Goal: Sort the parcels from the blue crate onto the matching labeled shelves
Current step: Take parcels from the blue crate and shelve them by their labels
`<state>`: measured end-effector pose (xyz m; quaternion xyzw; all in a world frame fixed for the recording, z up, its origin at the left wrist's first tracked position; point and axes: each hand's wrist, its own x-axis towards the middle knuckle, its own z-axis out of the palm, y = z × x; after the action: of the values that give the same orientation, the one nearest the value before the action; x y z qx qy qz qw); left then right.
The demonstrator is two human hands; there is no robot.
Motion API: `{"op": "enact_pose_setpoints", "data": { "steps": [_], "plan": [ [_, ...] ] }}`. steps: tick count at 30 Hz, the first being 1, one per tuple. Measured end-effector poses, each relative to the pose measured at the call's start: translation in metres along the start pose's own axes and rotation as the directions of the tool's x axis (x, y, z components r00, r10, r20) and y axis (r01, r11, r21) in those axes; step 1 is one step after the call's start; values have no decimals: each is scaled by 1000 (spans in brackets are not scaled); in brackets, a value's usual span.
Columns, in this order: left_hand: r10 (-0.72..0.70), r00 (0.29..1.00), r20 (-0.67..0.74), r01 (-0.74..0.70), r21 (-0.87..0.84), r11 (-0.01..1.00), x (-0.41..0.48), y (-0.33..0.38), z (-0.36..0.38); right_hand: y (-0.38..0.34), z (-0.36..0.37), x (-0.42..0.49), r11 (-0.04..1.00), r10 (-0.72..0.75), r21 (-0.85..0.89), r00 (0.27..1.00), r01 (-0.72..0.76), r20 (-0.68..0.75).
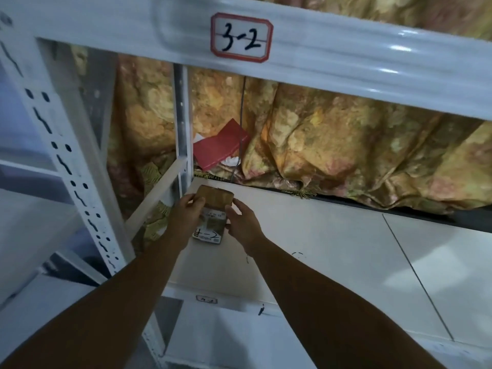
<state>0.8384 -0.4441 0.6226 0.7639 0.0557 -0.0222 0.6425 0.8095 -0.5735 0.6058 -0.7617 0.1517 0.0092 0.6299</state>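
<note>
On the shelf under the 3-2 tag, left grip and right grip pinch the 4-2 parcel by its sides, apparently seating it label-up.

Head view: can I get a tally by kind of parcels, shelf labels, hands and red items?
parcel: 1
shelf labels: 2, the 3-2 label and the lower label
hands: 2, left hand and right hand, both holding the parcel
red item behind the shelf: 1
Total: 6
</note>
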Motion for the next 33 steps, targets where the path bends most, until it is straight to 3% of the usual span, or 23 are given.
{"op": "enact_pose_setpoints", "data": {
  "steps": [4,10,14,17,19,22,25,27,29,31,33],
  "plan": [
    [-37,998,-56,38,21,999,13,-6,1,-5,9,14,996,77,-43,994,-81,-74],
    [-28,997,-66,28,7,1000,24,-2,3,-18,12,22,977,210,64,969,-203,-130],
    [-39,998,-46,39,-2,999,22,-4,1,-18,11,19,981,180,-40,973,-187,-142],
    [-63,998,-24,60,-106,993,14,-7,-2,-18,10,12,987,163,28,977,-161,-135],
    [-7,1000,-22,4,-129,992,1,-9,-1,-20,5,0,992,117,63,976,-107,-184],
    [153,977,-150,-149,39,988,-22,-11,0,-15,-5,-10,998,67,12,953,-66,-295],
    [375,911,-173,-272,431,860,-42,-23,-3,-3,-17,-23,980,13,-187,960,-68,-281],
    [468,876,-117,-238,739,630,-52,-37,-7,6,-27,-35,885,-62,-464,979,-35,-192],
    [447,893,-55,-195,848,493,-68,-46,-11,14,-37,-48,677,-161,-733,985,63,-64],
    [414,910,-15,-168,900,402,-89,-52,-16,20,-45,-62,470,-209,-858,970,209,122],
    [362,932,-7,-114,943,312,-116,-51,-20,21,-50,-76,337,-207,-864,925,374,319]
  ]
}}
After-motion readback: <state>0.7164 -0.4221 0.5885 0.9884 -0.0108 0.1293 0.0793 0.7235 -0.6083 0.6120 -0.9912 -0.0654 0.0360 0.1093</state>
